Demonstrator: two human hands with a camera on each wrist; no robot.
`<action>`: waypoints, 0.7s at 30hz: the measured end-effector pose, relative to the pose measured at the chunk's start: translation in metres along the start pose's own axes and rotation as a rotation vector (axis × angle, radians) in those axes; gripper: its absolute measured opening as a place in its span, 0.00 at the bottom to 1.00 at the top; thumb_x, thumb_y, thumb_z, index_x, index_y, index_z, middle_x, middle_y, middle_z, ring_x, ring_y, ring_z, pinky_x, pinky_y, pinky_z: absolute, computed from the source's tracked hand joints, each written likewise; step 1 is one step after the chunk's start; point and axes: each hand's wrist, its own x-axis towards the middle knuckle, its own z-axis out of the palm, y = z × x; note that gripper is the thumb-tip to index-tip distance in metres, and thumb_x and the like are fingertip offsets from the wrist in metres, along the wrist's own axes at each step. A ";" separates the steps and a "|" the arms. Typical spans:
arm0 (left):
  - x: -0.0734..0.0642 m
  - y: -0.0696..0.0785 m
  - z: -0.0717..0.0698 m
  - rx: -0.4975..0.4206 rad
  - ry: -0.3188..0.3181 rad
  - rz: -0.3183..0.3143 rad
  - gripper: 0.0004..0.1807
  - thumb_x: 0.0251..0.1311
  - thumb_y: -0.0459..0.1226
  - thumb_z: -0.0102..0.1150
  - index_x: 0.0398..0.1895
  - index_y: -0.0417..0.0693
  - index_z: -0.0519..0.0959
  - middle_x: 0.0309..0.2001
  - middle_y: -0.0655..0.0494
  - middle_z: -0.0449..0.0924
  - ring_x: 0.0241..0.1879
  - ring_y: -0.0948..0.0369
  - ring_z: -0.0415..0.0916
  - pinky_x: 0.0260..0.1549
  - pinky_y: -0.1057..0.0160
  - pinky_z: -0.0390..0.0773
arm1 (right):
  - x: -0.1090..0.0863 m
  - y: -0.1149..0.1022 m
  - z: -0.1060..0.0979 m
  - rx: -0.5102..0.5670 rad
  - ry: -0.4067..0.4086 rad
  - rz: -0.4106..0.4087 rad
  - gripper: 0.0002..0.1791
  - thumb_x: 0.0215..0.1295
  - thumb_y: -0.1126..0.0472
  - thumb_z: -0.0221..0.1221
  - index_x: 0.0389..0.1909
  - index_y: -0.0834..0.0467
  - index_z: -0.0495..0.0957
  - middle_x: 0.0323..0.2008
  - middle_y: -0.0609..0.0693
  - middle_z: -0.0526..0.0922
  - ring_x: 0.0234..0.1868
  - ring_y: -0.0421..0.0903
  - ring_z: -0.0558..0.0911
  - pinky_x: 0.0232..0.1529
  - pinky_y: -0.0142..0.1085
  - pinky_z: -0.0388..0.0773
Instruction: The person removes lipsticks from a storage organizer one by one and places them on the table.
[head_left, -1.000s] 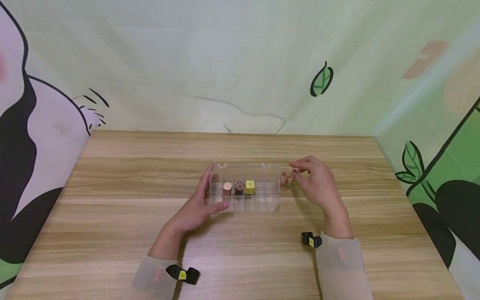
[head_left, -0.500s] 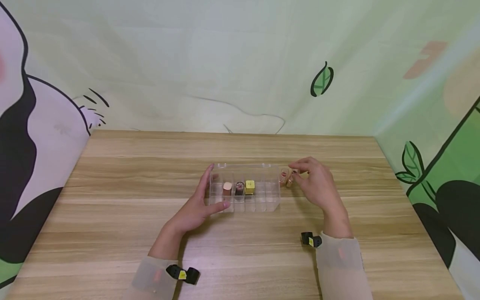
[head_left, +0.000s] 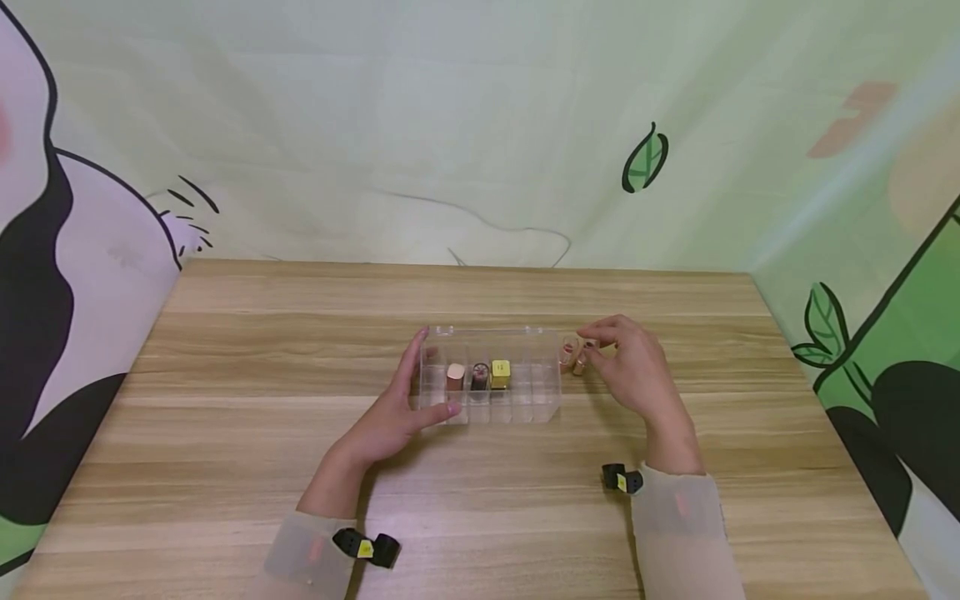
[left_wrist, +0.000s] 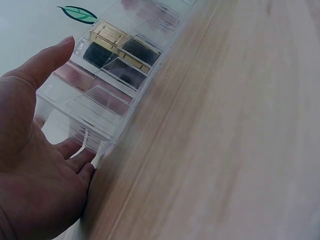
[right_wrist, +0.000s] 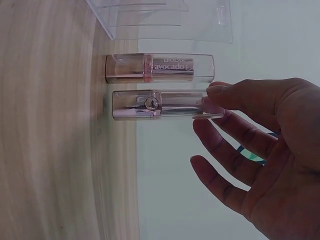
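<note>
My left hand [head_left: 393,423] grips the left end of a clear compartment organizer [head_left: 544,408], thumb at the front and fingers round the side. Inside stand a rose-brown lipstick [head_left: 455,380], a dark-capped lipstick [head_left: 480,379] and a gold lipstick [head_left: 500,375], side by side in separate compartments. Right of the organizer, my right hand [head_left: 633,367] pinches the top of a clear-cased pink lipstick [right_wrist: 175,104] between thumb and fingers. It stands upright, its base at the tabletop. Beside it, nearer the organizer, stands a similar lipstick [right_wrist: 170,68] with lettering, apart from the hand.
The wood-grain table [head_left: 495,517] spreads on all sides of the organizer. A printed cloth [head_left: 337,150] hangs behind the table's far edge and along the right side. Small black devices [head_left: 367,548] are strapped to both wrists.
</note>
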 end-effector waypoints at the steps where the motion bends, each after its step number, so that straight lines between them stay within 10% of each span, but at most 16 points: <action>1: 0.000 0.000 0.000 -0.001 0.000 0.001 0.65 0.64 0.47 0.77 0.85 0.88 0.33 0.85 0.51 0.49 0.86 0.43 0.38 0.79 0.32 0.38 | 0.000 0.000 0.000 0.000 0.000 0.000 0.13 0.70 0.70 0.67 0.54 0.65 0.89 0.56 0.60 0.85 0.51 0.60 0.85 0.51 0.57 0.79; 21: 0.000 0.001 0.001 -0.007 0.003 -0.001 0.65 0.64 0.47 0.77 0.85 0.88 0.34 0.85 0.51 0.49 0.85 0.44 0.38 0.79 0.32 0.38 | 0.001 0.005 0.004 0.003 0.000 0.019 0.13 0.71 0.70 0.66 0.53 0.64 0.89 0.57 0.60 0.85 0.51 0.60 0.85 0.51 0.57 0.79</action>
